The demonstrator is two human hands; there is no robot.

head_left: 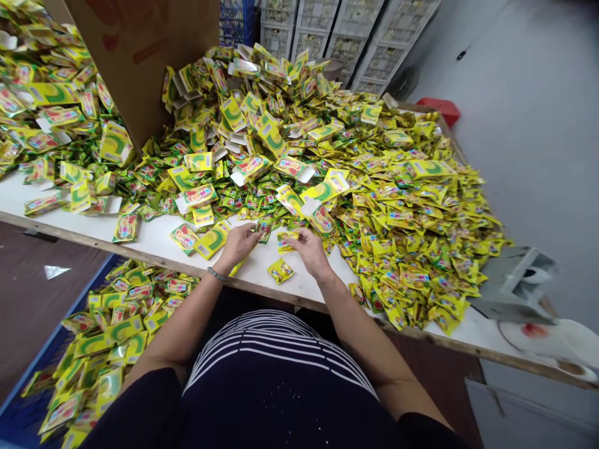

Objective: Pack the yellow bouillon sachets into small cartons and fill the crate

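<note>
Over the front of the white table (309, 284), my left hand (239, 244) pinches a small green sachet (264, 232) between thumb and fingers. A hand's width to its right, my right hand (309, 249) is closed on the edge of a small yellow sachet (285, 242). Another yellow sachet (280, 270) lies flat on the table just below the two hands. Beside my left hand rests a yellow-green carton (213, 240); a strip of something yellow shows partly under that hand. Open-flapped cartons (318, 215) lie just beyond my fingers.
Yellow sachets (412, 231) are heaped on the right, cartons (234, 115) at the back. A cardboard sheet (150, 56) stands upright at left. Below the table edge, a blue crate (28, 399) holds filled-looking cartons. A grey metal device (510, 284) stands far right; white crates (318, 19) are stacked behind.
</note>
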